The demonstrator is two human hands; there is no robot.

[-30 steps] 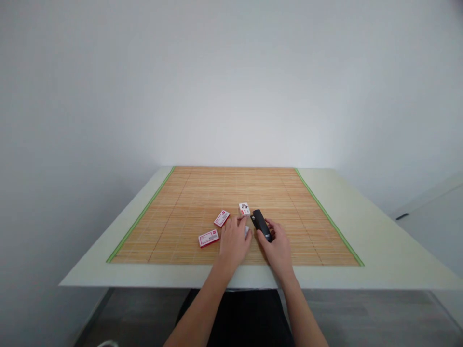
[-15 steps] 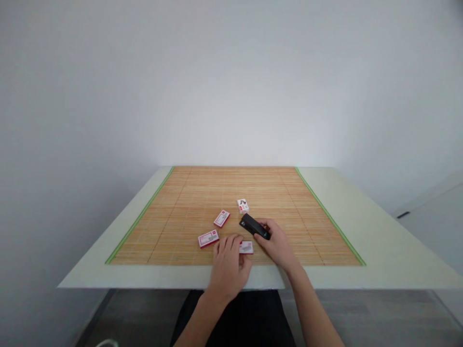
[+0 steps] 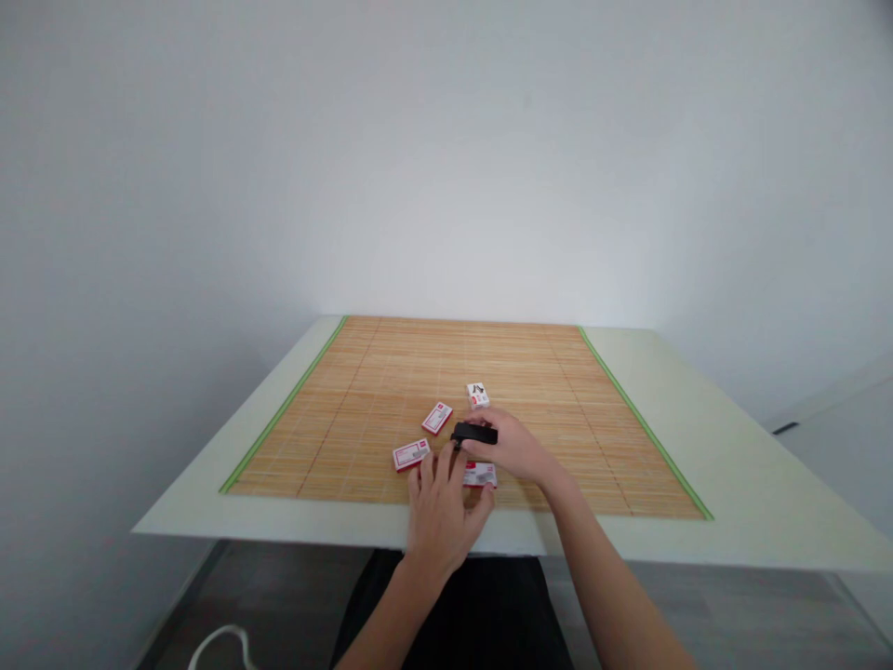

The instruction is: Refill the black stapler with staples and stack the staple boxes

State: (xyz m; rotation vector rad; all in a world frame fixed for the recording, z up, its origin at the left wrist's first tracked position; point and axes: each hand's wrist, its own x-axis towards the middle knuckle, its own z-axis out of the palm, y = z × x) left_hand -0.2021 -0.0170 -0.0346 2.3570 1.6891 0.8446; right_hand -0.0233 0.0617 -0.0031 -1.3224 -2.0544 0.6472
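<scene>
Stapler (image 3: 474, 434) gripped by right hand (image 3: 513, 447), left hand (image 3: 441, 502) spread near mat's (image 3: 530, 363) front edge.

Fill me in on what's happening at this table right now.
A person sits at a table covered by a bamboo mat. The right hand grips a black stapler just above the mat. The left hand rests with fingers on a small red-and-white box at the mat's near edge. Three more such boxes lie loose on the mat nearby.
</scene>
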